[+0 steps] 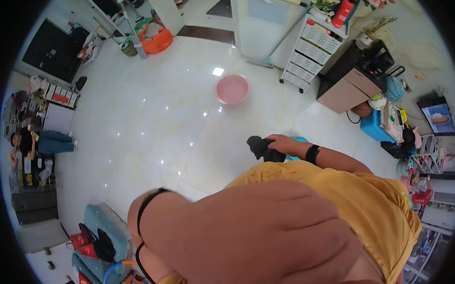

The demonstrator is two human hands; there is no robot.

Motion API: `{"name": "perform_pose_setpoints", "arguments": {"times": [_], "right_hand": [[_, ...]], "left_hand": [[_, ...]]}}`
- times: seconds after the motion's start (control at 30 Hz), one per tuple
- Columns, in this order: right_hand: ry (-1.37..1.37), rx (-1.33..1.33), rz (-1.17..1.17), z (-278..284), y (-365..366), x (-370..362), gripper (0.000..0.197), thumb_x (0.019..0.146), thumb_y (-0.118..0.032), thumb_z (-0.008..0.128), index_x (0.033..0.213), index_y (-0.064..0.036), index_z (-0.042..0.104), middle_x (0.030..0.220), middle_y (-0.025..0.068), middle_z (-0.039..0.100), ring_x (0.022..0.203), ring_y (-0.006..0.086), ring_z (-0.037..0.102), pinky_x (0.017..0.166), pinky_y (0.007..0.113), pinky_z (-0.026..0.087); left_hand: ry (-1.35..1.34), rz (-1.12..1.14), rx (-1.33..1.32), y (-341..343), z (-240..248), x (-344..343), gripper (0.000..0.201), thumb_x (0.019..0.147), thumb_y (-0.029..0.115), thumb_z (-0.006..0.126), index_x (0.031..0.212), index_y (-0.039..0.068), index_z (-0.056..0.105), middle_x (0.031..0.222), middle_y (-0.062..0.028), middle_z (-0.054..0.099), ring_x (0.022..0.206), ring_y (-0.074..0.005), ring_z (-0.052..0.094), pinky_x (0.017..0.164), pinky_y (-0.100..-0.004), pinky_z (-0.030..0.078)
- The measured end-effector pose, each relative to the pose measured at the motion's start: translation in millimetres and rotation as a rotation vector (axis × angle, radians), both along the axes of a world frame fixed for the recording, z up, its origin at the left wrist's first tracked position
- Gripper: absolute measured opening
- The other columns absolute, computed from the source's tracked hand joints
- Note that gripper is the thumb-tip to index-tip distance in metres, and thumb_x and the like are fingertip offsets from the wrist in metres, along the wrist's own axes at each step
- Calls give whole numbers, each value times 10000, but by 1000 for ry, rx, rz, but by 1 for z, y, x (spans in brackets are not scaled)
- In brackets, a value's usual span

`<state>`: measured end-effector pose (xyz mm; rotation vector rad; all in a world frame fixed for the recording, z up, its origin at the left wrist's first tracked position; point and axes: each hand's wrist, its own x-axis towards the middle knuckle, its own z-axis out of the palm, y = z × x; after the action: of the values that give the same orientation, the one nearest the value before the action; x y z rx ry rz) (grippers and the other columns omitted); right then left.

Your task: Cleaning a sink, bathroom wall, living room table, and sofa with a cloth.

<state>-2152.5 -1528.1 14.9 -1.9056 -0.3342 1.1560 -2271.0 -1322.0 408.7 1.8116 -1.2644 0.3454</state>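
My right hand (281, 143), with a black band on its wrist, is closed on a dark grey cloth (266, 149) that looks bunched up. Partly hidden below that hand is a turquoise thing (298, 140) whose kind I cannot make out. My left hand (270, 228) looms very large and close, across the lower middle, with a thin black band at its wrist. Its fingers are pressed together and bent; their tips, and anything in them, are hidden. Farther ahead, a round pink basin (232, 90) rests on the floor.
Glossy white tiles (151, 124) cover the floor. A white drawer cart (307, 54), a mop (270, 60), and a cabinet (347, 90) stand at the far right. An orange bag (156, 42) lies far left. Another person (52, 141) stands at the left. Teal cushions (106, 227) lie lower left.
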Motion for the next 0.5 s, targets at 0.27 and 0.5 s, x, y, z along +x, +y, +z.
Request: {"name": "perform_pose_setpoints", "arguments": {"times": [0.27, 0.5], "right_hand": [[184, 56, -336, -11, -61, -17, 407, 870, -113, 546, 1266, -21, 573, 1132, 96, 642, 992, 175, 604, 869, 316, 486], [-25, 93, -499, -7, -155, -23, 401, 875, -155, 567, 1258, -38, 589, 1149, 100, 642, 1060, 201, 583, 909, 335, 470]], "left_hand": [[281, -910, -411, -60, -54, 38, 797, 889, 685, 402, 1072, -52, 646, 891, -174, 637, 736, -329, 644, 658, -386, 518], [324, -368, 172, -97, -95, 138, 181, 853, 47, 593, 1010, -25, 648, 1044, -180, 660, 959, -353, 640, 786, -406, 515]]}}
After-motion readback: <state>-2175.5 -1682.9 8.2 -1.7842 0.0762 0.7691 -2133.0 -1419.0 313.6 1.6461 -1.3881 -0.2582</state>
